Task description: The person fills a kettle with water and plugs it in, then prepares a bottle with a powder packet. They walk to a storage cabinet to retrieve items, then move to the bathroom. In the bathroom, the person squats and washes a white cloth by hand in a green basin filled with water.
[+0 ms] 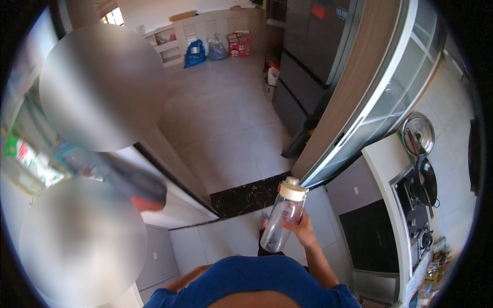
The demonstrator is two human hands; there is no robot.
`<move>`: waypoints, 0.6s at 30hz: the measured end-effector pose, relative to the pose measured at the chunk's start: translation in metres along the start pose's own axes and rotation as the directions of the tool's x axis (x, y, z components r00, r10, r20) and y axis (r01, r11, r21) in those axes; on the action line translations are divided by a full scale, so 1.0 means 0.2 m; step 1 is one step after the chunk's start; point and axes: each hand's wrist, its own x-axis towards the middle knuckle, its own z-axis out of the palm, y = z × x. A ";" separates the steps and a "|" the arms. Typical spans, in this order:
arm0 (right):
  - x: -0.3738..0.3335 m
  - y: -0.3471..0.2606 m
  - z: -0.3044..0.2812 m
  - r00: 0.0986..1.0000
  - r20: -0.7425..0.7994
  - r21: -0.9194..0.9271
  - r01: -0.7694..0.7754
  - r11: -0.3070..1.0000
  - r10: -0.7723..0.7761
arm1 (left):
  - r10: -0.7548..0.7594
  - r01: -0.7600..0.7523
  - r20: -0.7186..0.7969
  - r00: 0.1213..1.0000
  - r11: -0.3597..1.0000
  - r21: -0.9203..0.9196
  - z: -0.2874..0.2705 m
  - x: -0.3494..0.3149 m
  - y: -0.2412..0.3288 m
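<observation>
Blue cloth comes first: a short-sleeved shirt point(257, 274), and just ahead of it, out over the floor, a clear bottle point(279, 220) with a cream lid point(292, 191). And it's the right hand point(305, 231) doing the holding, fingers closed around the bottle's side from the right, thumb across the front. Sensible grip, I'd say: the walls look smooth, so wrapping the body probably beats pinching the top, and it leaves the lid free. The lid end points away from the shirt; whether the bottle stands quite upright, I can't tell from here. As for the left hand, it's out of sight, only a bit of left arm point(191, 278) showing, so no telling if it's open or closed.

Over on the right, the worktop point(386, 153) runs along the tiled wall. There's the wok point(425, 179) beside the black hob point(415, 223), surely parked there to be handy for the burners, and a silver pan lid point(418, 133) against the tiles, likely propped to save space.

Further out, a dark threshold point(246, 195), then the tall grey fridge point(308, 66). Right at the back, a blue bag point(194, 55) and a red box point(240, 49) by the far wall, perhaps tucked there to keep the walkway usable.
</observation>
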 end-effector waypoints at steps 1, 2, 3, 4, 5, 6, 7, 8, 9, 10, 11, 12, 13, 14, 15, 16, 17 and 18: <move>0.12 -0.02 -0.05 1.000 -0.007 0.062 -0.012 0.998 0.012 | -0.002 0.002 -0.011 1.000 1.000 -0.003 -0.02 0.04 0.11; 0.27 -0.04 -0.05 1.000 -0.025 0.161 0.017 0.987 -0.013 | 0.015 -0.015 -0.032 0.999 1.000 -0.011 -0.05 0.09 0.22; 0.43 -0.06 -0.07 0.999 0.007 0.177 -0.032 0.984 0.031 | 0.029 -0.031 -0.048 0.998 0.999 -0.031 -0.05 0.15 0.33; 0.59 -0.07 -0.09 0.998 0.043 0.203 -0.064 0.977 0.056 | 0.058 -0.061 -0.065 0.996 0.997 -0.050 -0.05 0.19 0.45; 0.74 -0.09 -0.10 0.993 0.083 0.227 -0.100 0.969 0.083 | 0.088 -0.094 -0.087 0.992 0.993 -0.072 -0.05 0.24 0.56; 0.89 -0.13 -0.10 0.987 0.109 0.221 -0.139 0.965 0.117 | 0.124 -0.135 -0.109 0.986 0.986 -0.100 -0.02 0.28 0.67; 1.03 -0.20 -0.06 0.981 0.156 0.228 -0.149 0.962 0.115 | 0.198 -0.224 -0.174 0.965 0.964 -0.147 -0.03 0.28 0.82; 1.15 -0.27 -0.02 0.974 0.198 0.199 -0.151 0.968 0.111 | 0.280 -0.331 -0.246 0.928 0.924 -0.193 -0.03 0.27 0.96; 1.28 -0.28 0.00 0.970 0.206 0.165 -0.161 0.973 0.125 | 0.338 -0.415 -0.305 0.890 0.877 -0.241 -0.02 0.23 1.11; 1.41 -0.30 0.04 0.966 0.221 0.129 -0.165 0.978 0.134 | 0.400 -0.517 -0.374 0.837 0.802 -0.299 -0.03 0.16 1.28; 1.55 -0.30 0.08 0.962 0.236 0.095 -0.164 0.982 0.138 | 0.445 -0.605 -0.448 0.775 0.727 -0.325 -0.02 0.00 1.53; 1.68 -0.28 0.13 0.954 0.278 0.065 -0.138 0.988 0.115 | 0.500 -0.688 -0.486 0.717 0.619 -0.379 -0.03 -0.12 1.74; 1.80 -0.28 0.18 0.933 0.336 -0.035 -0.124 0.992 0.128 | 0.540 -0.761 -0.536 0.648 0.494 -0.422 -0.05 -0.22 1.92; 1.92 -0.28 0.24 0.906 0.411 -0.071 -0.073 0.995 0.096 | 0.539 -0.775 -0.558 0.631 0.422 -0.469 -0.10 -0.31 2.11; 2.04 -0.27 0.28 0.876 0.479 -0.108 -0.014 0.994 0.064 | 0.546 -0.786 -0.571 0.613 0.345 -0.513 -0.16 -0.36 2.32; 2.17 -0.24 0.32 0.866 0.499 -0.141 0.038 0.989 0.038 | 0.630 -0.833 -0.559 0.540 0.303 -0.464 -0.25 -0.38 2.51; 2.29 -0.23 0.37 0.837 0.545 -0.211 0.081 0.974 0.048 | 0.694 -0.873 -0.548 0.466 0.262 -0.410 -0.35 -0.40 2.66; 2.41 -0.25 0.42 0.809 0.584 -0.278 0.122 0.953 0.067 | 0.751 -0.906 -0.528 0.396 0.225 -0.360 -0.44 -0.43 2.80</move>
